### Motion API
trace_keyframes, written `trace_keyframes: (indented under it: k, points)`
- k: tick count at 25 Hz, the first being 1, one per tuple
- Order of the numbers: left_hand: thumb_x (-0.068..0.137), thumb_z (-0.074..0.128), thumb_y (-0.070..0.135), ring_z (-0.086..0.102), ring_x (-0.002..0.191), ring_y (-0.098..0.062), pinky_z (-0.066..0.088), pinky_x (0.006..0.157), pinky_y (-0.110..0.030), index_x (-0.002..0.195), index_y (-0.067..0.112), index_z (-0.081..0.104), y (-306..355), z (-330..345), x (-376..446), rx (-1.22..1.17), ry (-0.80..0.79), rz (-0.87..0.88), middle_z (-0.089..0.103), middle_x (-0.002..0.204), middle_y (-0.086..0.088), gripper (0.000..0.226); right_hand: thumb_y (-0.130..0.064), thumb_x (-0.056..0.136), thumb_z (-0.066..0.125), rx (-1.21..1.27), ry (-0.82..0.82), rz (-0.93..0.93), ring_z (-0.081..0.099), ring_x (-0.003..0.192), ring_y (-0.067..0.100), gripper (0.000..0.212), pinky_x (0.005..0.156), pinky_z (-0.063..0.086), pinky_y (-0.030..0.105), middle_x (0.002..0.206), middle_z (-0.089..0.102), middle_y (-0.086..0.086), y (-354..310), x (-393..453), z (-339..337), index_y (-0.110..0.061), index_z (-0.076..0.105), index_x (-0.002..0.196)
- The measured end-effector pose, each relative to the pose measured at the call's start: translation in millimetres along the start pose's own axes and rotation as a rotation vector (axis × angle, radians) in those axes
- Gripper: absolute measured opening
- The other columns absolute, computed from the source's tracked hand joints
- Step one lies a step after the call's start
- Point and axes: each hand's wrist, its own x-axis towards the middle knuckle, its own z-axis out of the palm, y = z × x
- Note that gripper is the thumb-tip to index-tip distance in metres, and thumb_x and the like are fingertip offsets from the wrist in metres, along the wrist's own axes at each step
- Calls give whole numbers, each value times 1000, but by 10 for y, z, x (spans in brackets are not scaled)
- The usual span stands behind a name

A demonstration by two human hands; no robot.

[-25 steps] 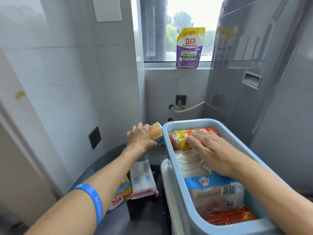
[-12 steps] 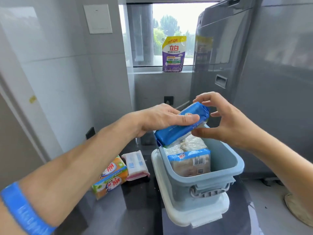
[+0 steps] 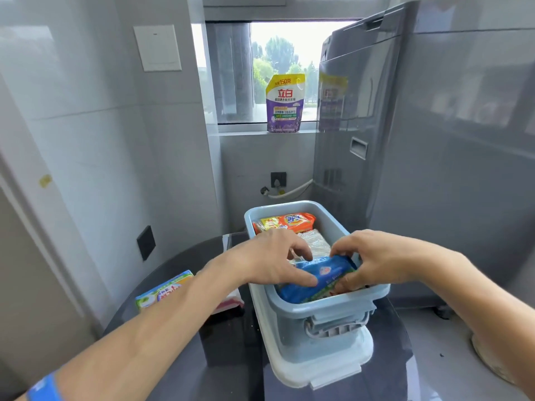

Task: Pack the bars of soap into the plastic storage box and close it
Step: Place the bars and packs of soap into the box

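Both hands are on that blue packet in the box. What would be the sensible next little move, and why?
Probably press the blue-wrapped soap bar down flat, then let go. Left hand and right hand both have a grip on it, and it lies tilted near the rim of the light blue plastic storage box, so the lid might not close over it.

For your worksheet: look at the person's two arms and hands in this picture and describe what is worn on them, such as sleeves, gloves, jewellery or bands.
Both forearms are bare, with no sleeves in view. The left hand and the right hand wear no gloves, and no rings are visible. The only item worn is a bright blue wristband with faint pale lettering on the left wrist, at the picture's lower left edge. The right wrist shows no watch or band.
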Motion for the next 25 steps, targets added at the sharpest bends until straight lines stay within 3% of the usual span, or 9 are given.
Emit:
trace_keyframes:
  k: [2, 6, 10, 15, 18, 22, 25]
  points:
    - [75, 78, 47, 63, 96, -3, 52, 82, -26, 112, 28, 70, -88, 16, -40, 23, 6, -8, 68, 105, 14, 42, -39, 77, 73, -10, -35, -15, 57, 96, 8, 34, 86, 50, 31, 101, 61, -19, 11, 22, 0, -42, 61, 109]
    - [72, 77, 57, 59, 101, -4, 51, 87, -31, 111, 32, 70, -139, 77, -39, 69, 5, -18, 63, 109, 16, 47, -24, 78, 75, 34, -35, -41, 66, 78, 6, 11, 78, 56, 32, 81, 72, -15, 43, 107, 66, -33, 72, 83]
    - [78, 70, 59, 58, 104, -7, 50, 90, -34, 111, 37, 71, -221, 109, -31, 68, 10, -3, 64, 113, 15, 39, -30, 78, 77, -28, 60, -69, 63, 75, 1, 8, 74, 54, 26, 80, 72, -16, 87, 141, 137, -34, 72, 83]
    - [85, 72, 44, 64, 93, 0, 55, 84, -30, 102, 39, 71, -278, 141, 1, -12, 77, -12, 69, 103, 17, 18, -34, 82, 74, -65, 177, -97, 62, 74, 1, 5, 74, 52, 25, 79, 72, -15, 110, 149, 230, -34, 70, 87]
    - [80, 74, 33, 63, 95, -2, 54, 81, -27, 106, 40, 68, -277, 126, 1, -7, 33, -35, 66, 104, 18, 27, -39, 83, 72, -67, 189, -117, 61, 76, 1, 9, 75, 51, 25, 82, 73, -16, 111, 138, 244, -33, 71, 89]
    - [68, 81, 38, 58, 91, -7, 51, 75, -28, 113, 42, 55, -137, 100, 47, 164, -46, -109, 58, 100, 16, 52, -58, 76, 70, -51, -41, -70, 57, 84, -9, 31, 71, 42, 9, 94, 69, -29, 76, 113, 138, -45, 68, 105]
    - [72, 79, 38, 58, 91, -16, 50, 79, -33, 112, 31, 62, 4, 146, 97, 349, 11, -91, 62, 100, 8, 44, -41, 80, 71, -116, -300, 4, 63, 91, 4, 29, 81, 51, 23, 100, 68, -24, -69, 232, -8, -43, 67, 108]
